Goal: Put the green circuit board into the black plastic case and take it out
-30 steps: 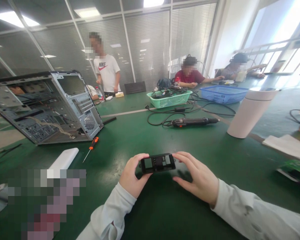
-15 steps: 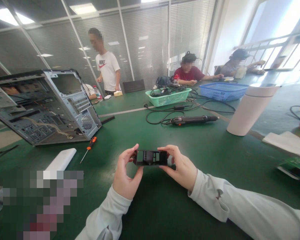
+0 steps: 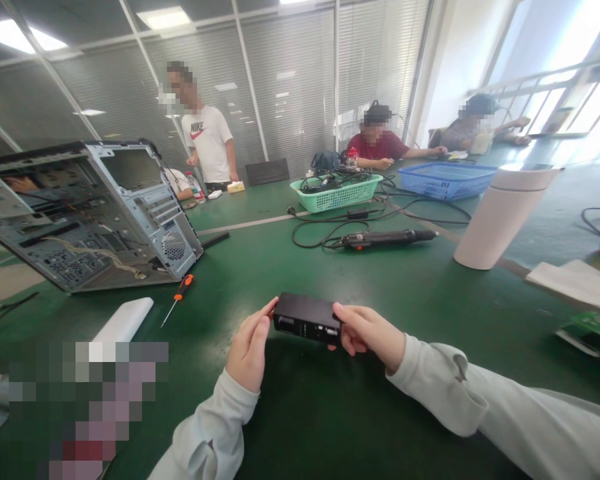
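A small black rectangular box [image 3: 306,309] with cut-outs along its near side is held between my two hands, above the green table. My right hand [image 3: 373,333] pinches its right end, thumb on the top face and fingers curled beneath. My left hand [image 3: 249,350] grips the left end near the fingertips, with part of that contact hidden. The box's broad, plain face is turned up, and the slotted side faces me.
An open computer case [image 3: 145,220] stands at left, near an orange-handled screwdriver [image 3: 183,290] and a white block [image 3: 127,317]. Beyond are a corded electric screwdriver [image 3: 385,240], a green basket [image 3: 337,197], a blue basket [image 3: 445,183] and a pale cup [image 3: 503,217]. Several people are farther back.
The black box has been tipped so its plain face shows on top instead of the cut-out side. My right thumb has moved onto that face; the left fingers have straightened. The standing person shifted left.
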